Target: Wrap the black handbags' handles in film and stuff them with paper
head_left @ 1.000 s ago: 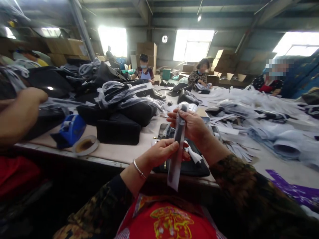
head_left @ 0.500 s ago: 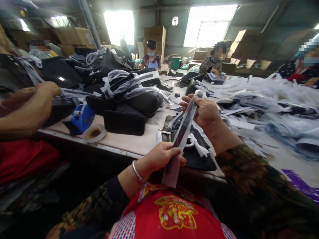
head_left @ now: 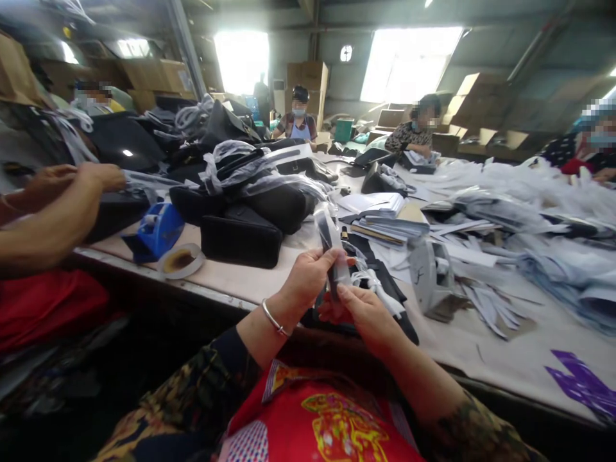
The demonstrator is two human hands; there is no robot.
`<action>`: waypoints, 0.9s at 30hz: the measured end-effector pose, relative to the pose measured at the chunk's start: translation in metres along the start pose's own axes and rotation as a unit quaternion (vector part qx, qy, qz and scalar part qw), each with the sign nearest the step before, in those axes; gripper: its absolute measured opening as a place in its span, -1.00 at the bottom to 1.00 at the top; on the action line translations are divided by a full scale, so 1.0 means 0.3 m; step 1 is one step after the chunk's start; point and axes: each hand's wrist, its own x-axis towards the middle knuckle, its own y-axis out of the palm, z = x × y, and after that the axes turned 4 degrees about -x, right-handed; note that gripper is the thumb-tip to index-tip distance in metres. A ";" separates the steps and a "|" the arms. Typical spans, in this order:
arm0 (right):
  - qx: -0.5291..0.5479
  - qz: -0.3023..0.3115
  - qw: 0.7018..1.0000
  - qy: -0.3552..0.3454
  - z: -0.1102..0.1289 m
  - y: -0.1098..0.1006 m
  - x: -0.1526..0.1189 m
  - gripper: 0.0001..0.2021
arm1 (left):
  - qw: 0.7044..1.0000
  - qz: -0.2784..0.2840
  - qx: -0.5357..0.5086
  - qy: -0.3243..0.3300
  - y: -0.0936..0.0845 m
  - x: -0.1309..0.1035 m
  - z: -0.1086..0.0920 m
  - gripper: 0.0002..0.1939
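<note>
A black strap in a clear plastic sleeve (head_left: 326,224) is gripped by both of my hands just above the table's front edge. My left hand (head_left: 312,277), with a silver bangle at its wrist, pinches the strap about midway. Lower down, my right hand (head_left: 368,313) holds its near end between thumb and fingers. Beneath and behind them a black bag (head_left: 397,321) lies flat, partly hidden by my hands. White wrapping (head_left: 373,282) is bunched on top of it.
Black bags (head_left: 240,240) are heaped at left, near a blue tape dispenser (head_left: 161,228) and tape roll (head_left: 181,260). Rightward are a grey dispenser (head_left: 428,276), stacked papers (head_left: 385,228) and plastic wrapping (head_left: 520,173). A co-worker's hands (head_left: 99,176) work at far left; other people sit beyond.
My right hand has moved down and toward me, from the strap's far end to its near end. My left hand has shifted slightly up the strap. The grey dispenser has come into view.
</note>
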 end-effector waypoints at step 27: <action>-0.047 0.040 0.998 -0.017 -0.011 -0.053 -0.005 -0.50 | 0.999 -0.050 0.012 -0.010 0.010 -0.005 0.020 -0.74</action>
